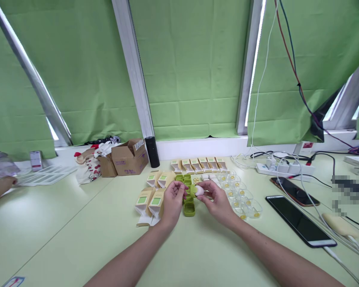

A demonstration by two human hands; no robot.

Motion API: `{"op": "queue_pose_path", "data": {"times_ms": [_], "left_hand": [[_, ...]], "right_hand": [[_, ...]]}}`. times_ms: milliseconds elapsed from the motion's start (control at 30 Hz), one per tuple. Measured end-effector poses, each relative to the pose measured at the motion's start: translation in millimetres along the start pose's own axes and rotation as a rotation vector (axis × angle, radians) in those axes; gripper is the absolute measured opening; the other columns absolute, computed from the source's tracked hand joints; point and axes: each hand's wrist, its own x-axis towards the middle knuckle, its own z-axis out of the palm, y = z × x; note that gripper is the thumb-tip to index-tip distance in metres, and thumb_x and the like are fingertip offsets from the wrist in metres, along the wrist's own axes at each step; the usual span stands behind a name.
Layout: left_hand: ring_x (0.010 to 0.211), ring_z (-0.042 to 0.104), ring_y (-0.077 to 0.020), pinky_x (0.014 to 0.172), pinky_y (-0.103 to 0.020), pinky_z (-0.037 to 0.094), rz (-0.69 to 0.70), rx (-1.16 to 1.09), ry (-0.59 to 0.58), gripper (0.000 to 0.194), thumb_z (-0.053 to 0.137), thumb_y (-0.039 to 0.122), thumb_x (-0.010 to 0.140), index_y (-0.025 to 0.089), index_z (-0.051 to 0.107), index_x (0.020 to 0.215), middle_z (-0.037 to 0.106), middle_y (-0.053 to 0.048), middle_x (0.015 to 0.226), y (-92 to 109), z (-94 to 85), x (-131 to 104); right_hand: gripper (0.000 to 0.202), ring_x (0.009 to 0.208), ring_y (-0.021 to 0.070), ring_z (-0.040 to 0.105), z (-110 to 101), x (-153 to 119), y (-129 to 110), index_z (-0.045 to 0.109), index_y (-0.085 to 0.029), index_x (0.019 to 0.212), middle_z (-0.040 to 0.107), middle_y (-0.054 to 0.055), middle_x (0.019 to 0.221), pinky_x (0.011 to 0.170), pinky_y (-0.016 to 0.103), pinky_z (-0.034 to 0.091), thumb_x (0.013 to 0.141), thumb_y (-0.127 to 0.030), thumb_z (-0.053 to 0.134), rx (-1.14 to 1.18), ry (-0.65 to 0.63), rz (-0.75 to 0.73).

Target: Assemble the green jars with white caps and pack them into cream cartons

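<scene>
My right hand (217, 201) is closed, its thumb and fingers gripping a white rounded piece (199, 190). A small olive-green part (193, 190) touches that piece on its left. Just across from it, my left hand (175, 197) has its thumb and fingertips pressed together; whatever they pinch, if anything, is too small to make out. Between and behind both hands runs a row of small green open boxes (189, 209). More white pieces (208, 176) lie behind my right hand, beside small yellowish pieces (196, 180).
Open paper cartons (143, 200) with green windows stand left, more cartons (204, 164) behind. Clear plastic cups (242, 194) with yellow dots sit right. Phones (299, 219), cables and a power strip (277, 169) lie farther right. A cardboard box (130, 157) and another person's hand (2, 184) are left.
</scene>
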Motion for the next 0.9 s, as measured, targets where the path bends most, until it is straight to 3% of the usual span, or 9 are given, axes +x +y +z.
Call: {"op": "queue_pose_path", "data": {"times_ms": [133, 467, 900], "left_hand": [[0.073, 0.063, -0.0162, 0.066, -0.027, 0.051, 0.051, 0.041, -0.006, 0.030, 0.075, 0.046, 0.087, 0.019, 0.062, 0.090, 0.072, -0.005, 0.085, 1.1, 0.7, -3.4], [0.097, 0.069, -0.0235, 0.085, -0.031, 0.055, 0.108, 0.130, -0.138, 0.025, 0.074, 0.041, 0.091, 0.020, 0.070, 0.102, 0.073, -0.010, 0.104, 6.2, 5.3, -17.1], [0.108, 0.070, -0.0271, 0.095, -0.038, 0.058, 0.121, 0.251, -0.226, 0.035, 0.070, 0.037, 0.095, 0.021, 0.071, 0.126, 0.074, -0.013, 0.122, -1.9, 5.4, -20.2]], "right_hand": [[0.033, 0.102, 0.0221, 0.073, 1.2, 0.3, 6.0, 0.062, -0.026, 0.114, 0.071, 0.005, 0.115, 0.088, 0.038, 0.064, 0.084, -0.029, 0.076, 0.070, 0.038, 0.045], [0.039, 0.106, 0.0249, 0.071, 3.9, -2.9, 3.3, 0.062, -0.026, 0.115, 0.070, 0.007, 0.114, 0.083, 0.038, 0.065, 0.079, -0.023, 0.077, -0.029, 0.098, -0.042], [0.036, 0.107, 0.0260, 0.070, 2.4, -4.9, 4.5, 0.061, -0.025, 0.121, 0.068, 0.010, 0.118, 0.086, 0.042, 0.066, 0.086, -0.019, 0.068, -0.192, 0.110, -0.191]]}}
